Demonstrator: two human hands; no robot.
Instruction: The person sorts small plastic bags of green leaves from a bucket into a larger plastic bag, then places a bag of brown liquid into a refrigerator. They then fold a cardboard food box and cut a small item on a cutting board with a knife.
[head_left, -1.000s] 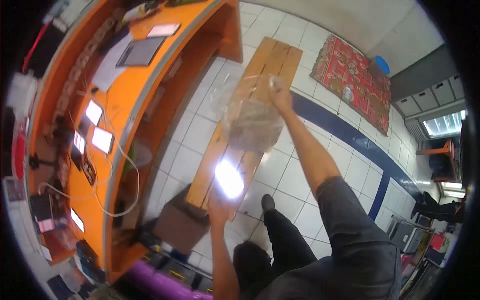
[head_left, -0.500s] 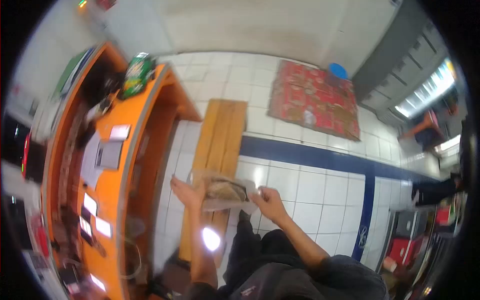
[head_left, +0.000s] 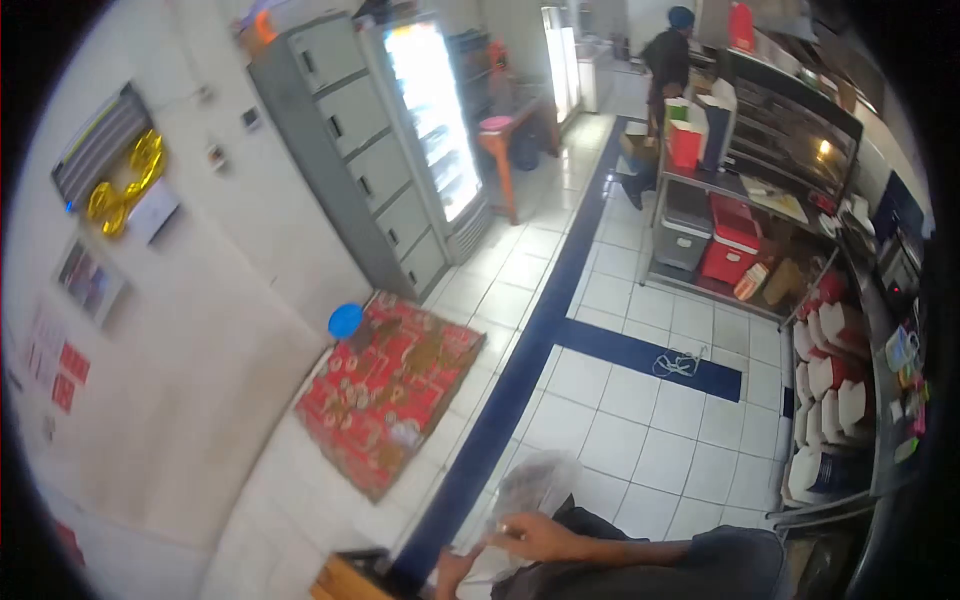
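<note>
At the bottom of the head view, a clear plastic bag (head_left: 540, 482) is in front of my body. My right hand (head_left: 535, 537) is closed, its fingers pinching the bag's plastic near the lower end. Close beside it to the left, my left hand (head_left: 456, 570) meets the same gathered plastic, its fingers bent in; part of this hand runs out of view at the bottom edge. What lies inside the bag is hard to make out from here.
A wooden bench end (head_left: 352, 582) is at the lower left. A red patterned mat (head_left: 390, 400) with a blue basin (head_left: 346, 321) lies by the wall. Grey lockers (head_left: 345, 150) and a lit fridge (head_left: 435, 120) stand beyond. Shelves with boxes (head_left: 835, 380) line the right; a person (head_left: 668, 65) stands far back.
My view has swung right, from the orange counter and bench toward the lockers and shelves. My left hand, flat beside the bag before, is now close to my right hand at the bag.
</note>
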